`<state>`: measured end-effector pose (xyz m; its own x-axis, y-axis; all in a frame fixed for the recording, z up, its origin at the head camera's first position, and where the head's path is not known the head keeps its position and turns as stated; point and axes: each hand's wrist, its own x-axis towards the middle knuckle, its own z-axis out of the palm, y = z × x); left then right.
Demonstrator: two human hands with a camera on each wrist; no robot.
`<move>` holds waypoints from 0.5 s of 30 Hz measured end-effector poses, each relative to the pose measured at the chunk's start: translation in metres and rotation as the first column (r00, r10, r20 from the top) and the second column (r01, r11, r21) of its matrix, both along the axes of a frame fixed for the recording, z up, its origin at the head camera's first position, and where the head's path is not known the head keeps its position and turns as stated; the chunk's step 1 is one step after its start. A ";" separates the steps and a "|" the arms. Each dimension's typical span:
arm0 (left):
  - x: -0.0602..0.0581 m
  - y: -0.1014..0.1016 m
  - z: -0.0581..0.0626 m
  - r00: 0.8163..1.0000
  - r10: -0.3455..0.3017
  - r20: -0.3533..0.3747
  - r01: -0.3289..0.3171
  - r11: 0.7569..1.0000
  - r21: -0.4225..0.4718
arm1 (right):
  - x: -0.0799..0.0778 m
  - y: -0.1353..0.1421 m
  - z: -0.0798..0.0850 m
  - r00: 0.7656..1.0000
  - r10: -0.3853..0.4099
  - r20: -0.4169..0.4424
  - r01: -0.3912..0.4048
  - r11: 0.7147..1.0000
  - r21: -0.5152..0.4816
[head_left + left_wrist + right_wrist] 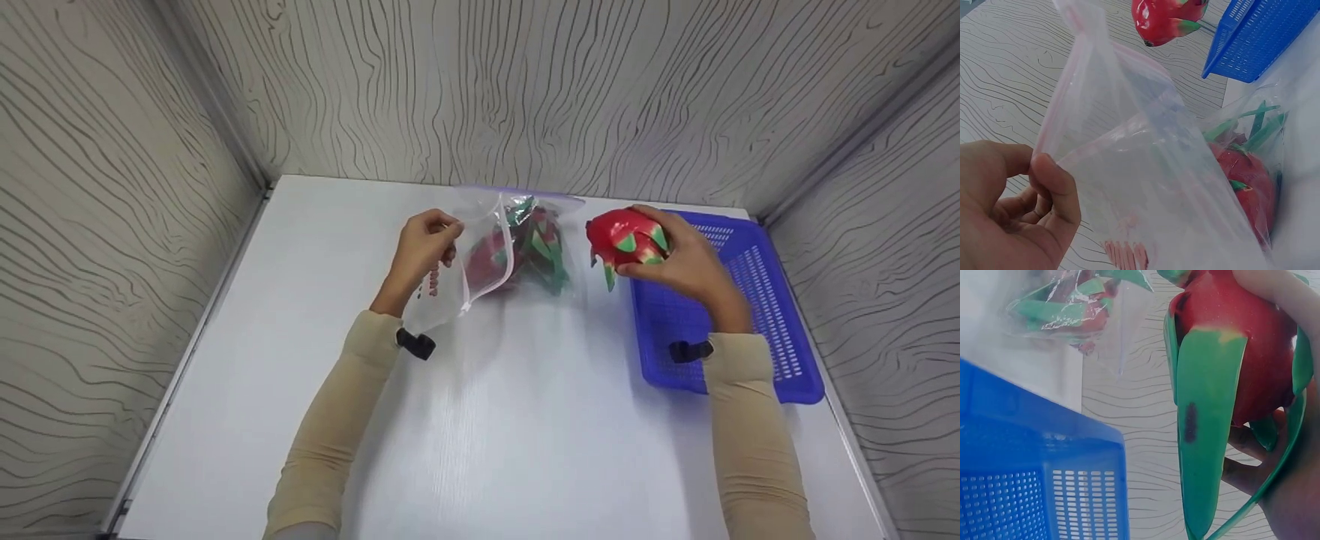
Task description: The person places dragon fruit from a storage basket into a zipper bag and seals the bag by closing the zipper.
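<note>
A clear zip bag [488, 283] stands on the white table with red and green dragon fruit [1248, 188] inside its far end. Between thumb and forefinger, my left hand [426, 247] pinches the bag's rim, and the mouth gapes apart in the left wrist view. My right hand [686, 262] grips another dragon fruit [624, 232], red with green scales, in the air to the right of the bag. In the right wrist view a long green scale [1207, 422] of this fruit points down. How many fruits the bag contains, I cannot tell.
A blue perforated basket [776, 315] sits at the table's right side, partly under my right forearm. Wood-grain patterned panels [480, 90] rise behind the white table [510, 450] and along both sides.
</note>
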<state>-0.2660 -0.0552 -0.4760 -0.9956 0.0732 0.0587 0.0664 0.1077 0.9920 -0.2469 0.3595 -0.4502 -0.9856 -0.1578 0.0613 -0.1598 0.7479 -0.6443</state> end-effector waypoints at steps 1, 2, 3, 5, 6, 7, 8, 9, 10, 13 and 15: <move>0.000 0.000 0.000 1.000 -0.004 0.001 0.004 1.000 0.000 | -0.001 -0.001 0.000 1.000 0.004 -0.007 -0.004 1.000 -0.006; 0.000 0.000 0.000 1.000 -0.007 0.002 0.007 1.000 0.000 | -0.002 -0.002 0.000 1.000 0.006 -0.015 -0.007 1.000 -0.008; -0.001 0.001 0.000 1.000 -0.010 0.004 0.010 1.000 0.001 | -0.002 -0.003 0.000 1.000 0.010 -0.022 -0.010 1.000 -0.008; -0.001 0.001 0.000 1.000 -0.014 0.009 0.014 1.000 -0.002 | -0.004 -0.004 0.000 0.999 0.013 -0.031 -0.014 1.000 -0.004; -0.001 0.002 0.000 1.000 -0.015 0.011 0.015 1.000 -0.005 | -0.004 -0.006 0.000 0.999 0.015 -0.031 -0.015 1.000 -0.005; -0.001 0.002 0.001 1.000 -0.012 0.013 0.012 1.000 -0.009 | -0.004 -0.007 0.001 0.999 0.013 -0.031 -0.013 1.000 -0.004; -0.001 0.002 0.000 1.000 -0.010 0.013 0.011 1.000 -0.009 | -0.005 -0.007 0.001 0.999 0.012 -0.030 -0.012 1.000 -0.003; -0.001 0.003 0.000 1.000 -0.009 0.014 0.009 1.000 -0.009 | -0.005 -0.009 0.002 1.000 0.011 -0.028 -0.011 1.000 -0.005; -0.001 0.003 0.000 1.000 -0.007 0.015 0.007 1.000 -0.009 | -0.005 -0.010 0.003 1.000 0.012 -0.027 -0.012 1.000 -0.007; -0.001 0.005 0.000 1.000 -0.001 0.014 0.001 1.000 -0.005 | -0.006 -0.013 0.004 0.999 0.015 -0.034 -0.015 1.000 -0.014; 0.000 0.006 0.000 1.000 0.000 0.014 0.000 1.000 -0.003 | -0.007 -0.016 0.005 0.999 0.022 -0.044 -0.022 1.000 -0.019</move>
